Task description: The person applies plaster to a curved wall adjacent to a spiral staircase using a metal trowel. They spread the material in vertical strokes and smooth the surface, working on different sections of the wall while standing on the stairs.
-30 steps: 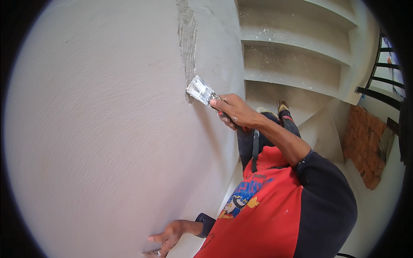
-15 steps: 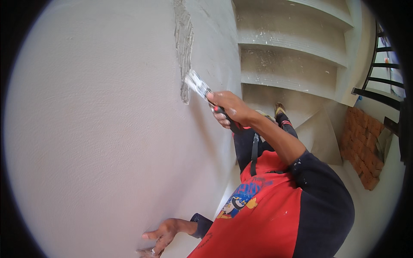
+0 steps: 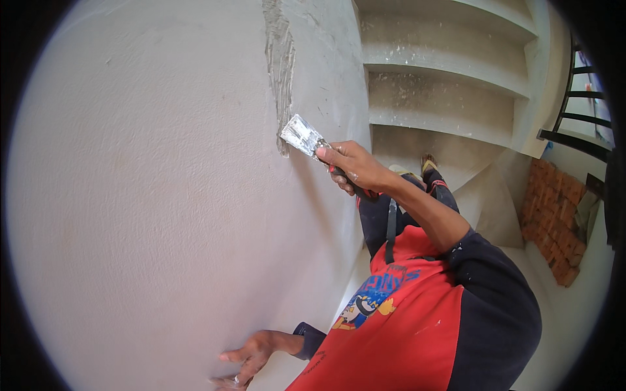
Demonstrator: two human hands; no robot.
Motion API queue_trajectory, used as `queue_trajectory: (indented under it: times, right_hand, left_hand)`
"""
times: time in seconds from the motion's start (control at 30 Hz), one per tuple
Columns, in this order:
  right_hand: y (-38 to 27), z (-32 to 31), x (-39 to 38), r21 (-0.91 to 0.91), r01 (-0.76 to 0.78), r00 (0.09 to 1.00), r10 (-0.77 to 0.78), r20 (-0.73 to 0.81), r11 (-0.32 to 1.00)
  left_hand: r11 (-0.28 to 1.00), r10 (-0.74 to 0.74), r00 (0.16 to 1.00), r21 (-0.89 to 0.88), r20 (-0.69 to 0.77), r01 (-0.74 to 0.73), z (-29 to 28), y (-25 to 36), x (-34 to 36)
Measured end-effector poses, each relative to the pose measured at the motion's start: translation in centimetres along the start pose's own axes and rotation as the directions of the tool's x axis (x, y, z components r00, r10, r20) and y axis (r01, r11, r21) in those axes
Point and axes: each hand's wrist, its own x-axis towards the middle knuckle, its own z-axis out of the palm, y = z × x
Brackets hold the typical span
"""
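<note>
"Scraper [image 3: 302, 134] over the patch's [image 3: 280, 72] low end?"

"Yes, right hand [image 3: 353, 166] closed round the handle [image 3: 359, 190], hiding most of it."

"And the left hand [image 3: 254, 352]?"

"Fingers [image 3: 245, 371] spread by the wall [image 3: 143, 195], seemingly empty; low in view, so I can't tell if they're touching."

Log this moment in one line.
Right hand: holds putty knife | blade: near lower end of grey strip | left hand: open, at wall
</note>
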Motion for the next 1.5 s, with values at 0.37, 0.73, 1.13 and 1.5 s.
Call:
queue_trajectory:
  times: [0.37, 0.73, 1.13, 1.5]
  right_hand:
    - [-0.7, -0.2, -1.1, 0.064, -0.031, 0.999, 0.032, -0.004, 0.997]
    - [-0.4, -0.3, -0.2, 0.092, -0.076, 0.996, 0.072, 0.054, 0.993]
    - [-1.5, 1.1, -0.6, 0.132, -0.023, 0.997, 0.012, 0.079, 0.991]
    - [0.1, -0.1, -0.4, 0.071, -0.053, 0.998, 0.050, 0.033, 0.996]
  left_hand:
    - [0.997, 0.078, 0.996, 0.014, -0.044, -0.078, -0.6, 0.5, 0.8]
    - [0.997, 0.064, 0.997, 0.056, -0.044, -0.061, -0.5, 0.9, 0.9]
    - [0.995, 0.068, 0.997, 0.071, -0.037, -0.065, -0.6, 0.7, 0.9]
    - [0.995, 0.058, 0.998, 0.078, -0.033, -0.056, -0.7, -0.4, 0.6]
